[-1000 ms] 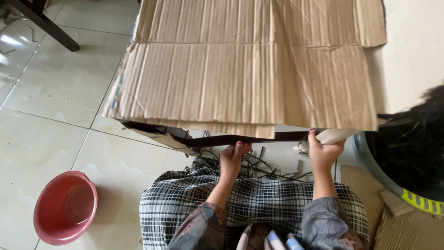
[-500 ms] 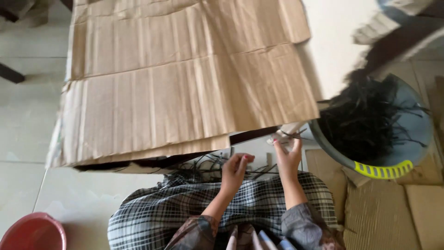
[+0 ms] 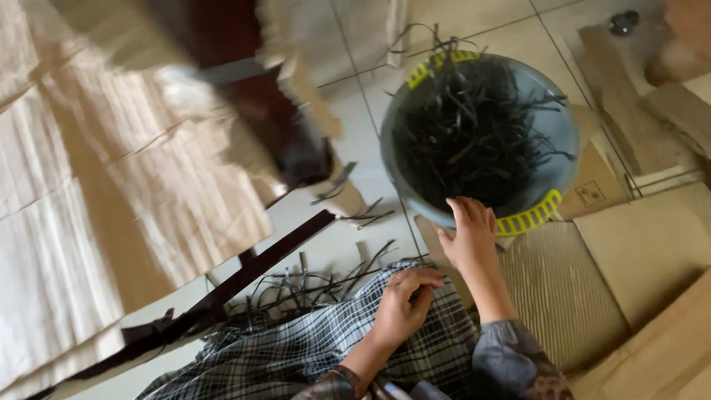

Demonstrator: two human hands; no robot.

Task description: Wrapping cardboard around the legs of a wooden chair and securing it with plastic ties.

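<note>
My right hand point(image 3: 470, 237) reaches to the near rim of a grey round basin point(image 3: 566, 141) with yellow handles, fingers spread, holding nothing that I can see. The basin is full of thin black strips point(image 3: 474, 126). My left hand point(image 3: 406, 304) rests curled on the checked cloth point(image 3: 296, 355) over my lap; whether it holds a strip I cannot tell. More black strips point(image 3: 311, 285) lie scattered on the floor just beyond the cloth. A long dark strip point(image 3: 244, 278) runs along the edge of a big cardboard sheet point(image 3: 96, 207) at left.
Flattened cardboard pieces point(image 3: 629, 252) cover the floor at right under and beside the basin. A dark wooden furniture piece point(image 3: 252, 89) stands at the top middle, blurred. Pale floor tiles point(image 3: 363, 126) show between the cardboard sheet and the basin.
The view has swung right, bringing the basin to the centre. Both hands have left the cardboard's edge; my right hand moved to the basin's rim, my left dropped onto the checked cloth.
</note>
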